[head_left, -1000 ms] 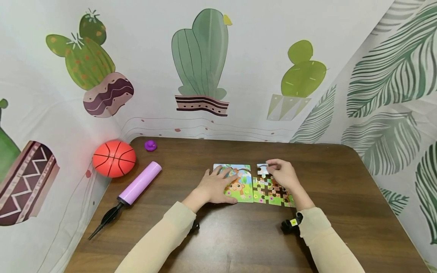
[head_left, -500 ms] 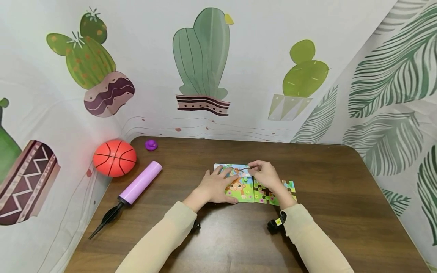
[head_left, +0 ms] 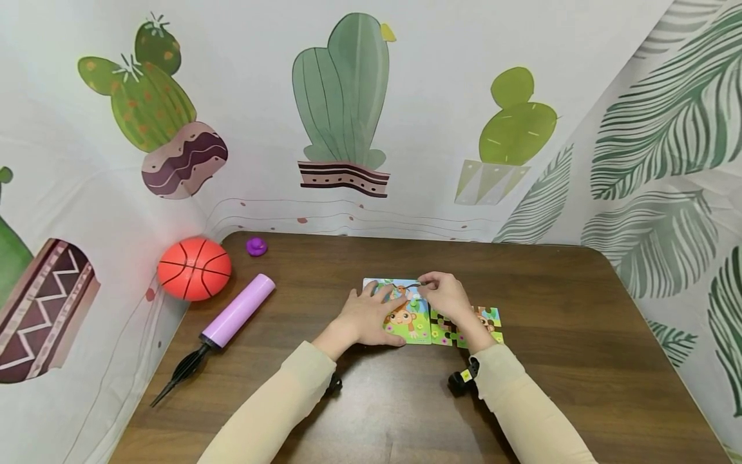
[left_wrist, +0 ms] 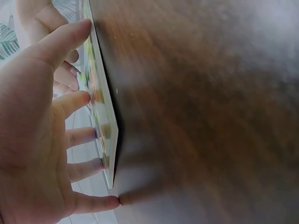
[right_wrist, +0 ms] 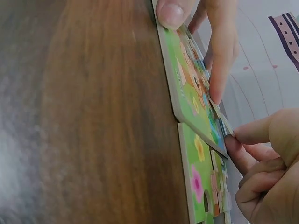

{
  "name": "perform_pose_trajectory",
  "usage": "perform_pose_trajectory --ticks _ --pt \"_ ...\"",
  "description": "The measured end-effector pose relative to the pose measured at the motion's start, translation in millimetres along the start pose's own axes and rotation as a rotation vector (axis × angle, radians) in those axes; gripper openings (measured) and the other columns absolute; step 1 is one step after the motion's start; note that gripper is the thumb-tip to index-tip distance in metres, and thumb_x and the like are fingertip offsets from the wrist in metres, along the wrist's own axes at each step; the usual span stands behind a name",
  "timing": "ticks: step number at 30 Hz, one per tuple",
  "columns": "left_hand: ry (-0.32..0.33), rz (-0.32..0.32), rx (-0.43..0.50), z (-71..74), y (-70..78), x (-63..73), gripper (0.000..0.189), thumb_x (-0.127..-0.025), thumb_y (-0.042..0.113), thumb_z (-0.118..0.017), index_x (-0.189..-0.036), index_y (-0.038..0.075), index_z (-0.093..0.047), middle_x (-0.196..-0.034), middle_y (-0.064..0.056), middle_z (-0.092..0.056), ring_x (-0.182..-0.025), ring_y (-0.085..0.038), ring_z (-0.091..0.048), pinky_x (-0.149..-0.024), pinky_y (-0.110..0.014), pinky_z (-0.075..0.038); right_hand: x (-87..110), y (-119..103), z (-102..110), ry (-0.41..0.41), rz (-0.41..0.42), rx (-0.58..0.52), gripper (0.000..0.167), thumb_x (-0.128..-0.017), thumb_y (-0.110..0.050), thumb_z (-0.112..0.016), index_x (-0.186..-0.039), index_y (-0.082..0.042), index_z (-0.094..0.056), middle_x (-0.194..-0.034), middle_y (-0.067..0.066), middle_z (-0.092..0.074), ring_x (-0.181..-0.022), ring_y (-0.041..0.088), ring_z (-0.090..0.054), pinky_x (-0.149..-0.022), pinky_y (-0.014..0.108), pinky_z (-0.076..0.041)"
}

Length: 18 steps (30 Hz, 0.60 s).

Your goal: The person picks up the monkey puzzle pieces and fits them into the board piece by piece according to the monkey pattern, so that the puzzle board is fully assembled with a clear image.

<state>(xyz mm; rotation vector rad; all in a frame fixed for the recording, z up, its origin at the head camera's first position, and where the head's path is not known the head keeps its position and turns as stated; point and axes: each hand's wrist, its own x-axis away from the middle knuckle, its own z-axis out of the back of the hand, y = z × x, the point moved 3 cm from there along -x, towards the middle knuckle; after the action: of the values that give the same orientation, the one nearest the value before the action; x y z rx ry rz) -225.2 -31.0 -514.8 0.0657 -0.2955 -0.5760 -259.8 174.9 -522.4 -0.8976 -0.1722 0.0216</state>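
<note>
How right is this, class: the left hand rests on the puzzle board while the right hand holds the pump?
No: the right hand pinches a puzzle piece, not the pump, as the right wrist view shows. The left hand does rest on the puzzle board.

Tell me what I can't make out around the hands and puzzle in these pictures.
Head view: part of the picture board, covered by the left hand.
Head view: some puzzle pieces, hidden under the right hand.
Right wrist view: the print on the thin piece the right hand pinches, seen nearly edge-on.
Left wrist view: part of the right hand, blocked by the left hand.
</note>
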Motion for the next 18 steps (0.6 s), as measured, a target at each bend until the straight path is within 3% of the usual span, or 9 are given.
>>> perform_pose_trajectory --ticks 14,18 --pt "0.016 -0.003 0.003 -0.8 3.6 -3.7 0.096 -0.085 0.081 -0.061 -0.165 0.039 -0.029 -0.172 0.001 -0.020 -0.155 -0.040 -0.018 -0.112 -0.072 -0.029 7.4 9.3 10.5 0.043 0.024 0.023 0.022 -0.103 -0.022 -0.066 -0.120 -0.011 -0.074 -0.103 0.008 -0.070 -0.075 0.022 -0.062 -0.065 0.037 -0.048" --pt "0.006 -0.010 -0.001 -1.7 5.8 -4.6 0.095 -0.086 0.078 -0.060 -0.165 0.036 -0.029 -0.173 0.007 -0.014 -0.156 -0.040 -0.014 -0.114 -0.073 -0.023 13.6 14.3 19.6 0.054 0.015 0.036 0.023 -0.102 -0.021 -0.066 -0.121 -0.010 -0.074 -0.106 0.009 -0.070 -0.071 0.021 -0.061 -0.061 0.036 -0.047"
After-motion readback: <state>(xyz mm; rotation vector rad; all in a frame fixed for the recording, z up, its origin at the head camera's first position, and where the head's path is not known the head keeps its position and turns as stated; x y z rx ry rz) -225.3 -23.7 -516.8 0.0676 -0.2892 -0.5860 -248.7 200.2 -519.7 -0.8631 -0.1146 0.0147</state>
